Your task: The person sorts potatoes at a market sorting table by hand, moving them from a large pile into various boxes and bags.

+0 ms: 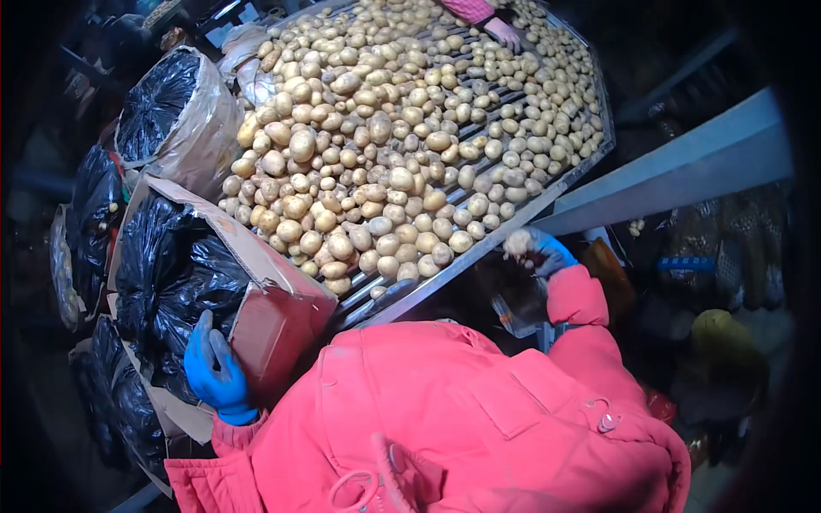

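Note:
My right hand (553, 252), in a blue and grey work glove, is beside the near right edge of the slatted metal sorting table (442, 277). Its fingers are closed on a pale, lumpy potato (517, 243); the grip is partly blurred. On the other side, my left hand (217, 369) wears a matching glove and appears empty, fingers slightly apart. It hovers over or touches the rim of a cardboard box (282, 330) lined with a black plastic bag (160, 276); contact cannot be told. Many loose potatoes (378, 128) cover the slats before me.
A co-worker's gloved hand (503, 33) reaches over the table's far side. A wrapped round container (211, 122) with a black liner stands at left, near more black bags (93, 218). A pale metal beam (680, 163) slants away on the right.

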Demonstrator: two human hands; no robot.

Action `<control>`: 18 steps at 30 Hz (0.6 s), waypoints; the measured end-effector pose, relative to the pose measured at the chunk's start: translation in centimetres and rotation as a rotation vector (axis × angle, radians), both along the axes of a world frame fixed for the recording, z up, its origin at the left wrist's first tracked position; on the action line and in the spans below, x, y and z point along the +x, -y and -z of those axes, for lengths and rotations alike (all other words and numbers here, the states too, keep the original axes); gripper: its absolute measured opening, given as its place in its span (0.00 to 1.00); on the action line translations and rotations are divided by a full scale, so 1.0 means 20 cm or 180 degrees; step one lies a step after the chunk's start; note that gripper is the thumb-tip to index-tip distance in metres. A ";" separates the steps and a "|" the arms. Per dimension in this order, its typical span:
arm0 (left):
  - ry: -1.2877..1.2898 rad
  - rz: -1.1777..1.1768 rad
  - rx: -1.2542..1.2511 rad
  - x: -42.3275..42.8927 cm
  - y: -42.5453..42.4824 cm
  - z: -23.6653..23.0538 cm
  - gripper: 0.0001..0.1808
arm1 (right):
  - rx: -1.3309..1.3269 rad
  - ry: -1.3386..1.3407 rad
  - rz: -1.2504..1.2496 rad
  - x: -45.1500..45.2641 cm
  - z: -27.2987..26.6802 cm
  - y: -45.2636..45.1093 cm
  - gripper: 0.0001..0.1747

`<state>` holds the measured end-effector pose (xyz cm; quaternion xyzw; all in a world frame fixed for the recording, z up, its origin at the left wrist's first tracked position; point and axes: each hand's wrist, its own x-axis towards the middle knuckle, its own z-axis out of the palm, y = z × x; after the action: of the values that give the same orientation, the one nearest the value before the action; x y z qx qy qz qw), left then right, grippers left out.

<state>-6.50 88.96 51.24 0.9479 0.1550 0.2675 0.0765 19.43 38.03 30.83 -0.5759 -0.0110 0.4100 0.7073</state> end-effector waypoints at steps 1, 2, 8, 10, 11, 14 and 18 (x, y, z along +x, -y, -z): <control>-0.0009 -0.0019 -0.0024 0.00 0.00 0.00 0.14 | -0.0152 -0.0059 -0.0144 -0.07 -0.01 0.06 0.22; -0.0020 -0.0018 -0.0041 0.00 0.00 0.00 0.13 | -0.0119 -0.0350 0.0230 -0.16 0.08 0.13 0.21; -0.0120 0.0045 0.0122 -0.01 0.03 -0.03 0.14 | -0.2057 -0.0794 0.0954 -0.48 0.75 0.47 0.25; -0.0159 0.0031 0.0130 -0.02 0.03 -0.03 0.14 | -0.2763 0.0109 0.0819 -0.52 0.83 0.51 0.28; -0.0178 0.0027 0.0130 -0.03 0.03 -0.04 0.14 | -0.2864 0.0203 0.0632 -0.49 0.86 0.52 0.28; -0.0217 0.0022 0.0197 -0.05 0.06 -0.06 0.15 | -0.2602 0.0267 0.0126 -0.34 0.82 0.49 0.29; -0.0138 0.0082 0.0316 -0.09 0.10 -0.06 0.14 | -0.1328 -0.0042 -0.0975 -0.03 -0.14 -0.04 0.30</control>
<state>-8.25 87.00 52.43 0.9581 0.1310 0.2532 0.0294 18.76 38.78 33.60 -0.6982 -0.0087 0.5094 0.5030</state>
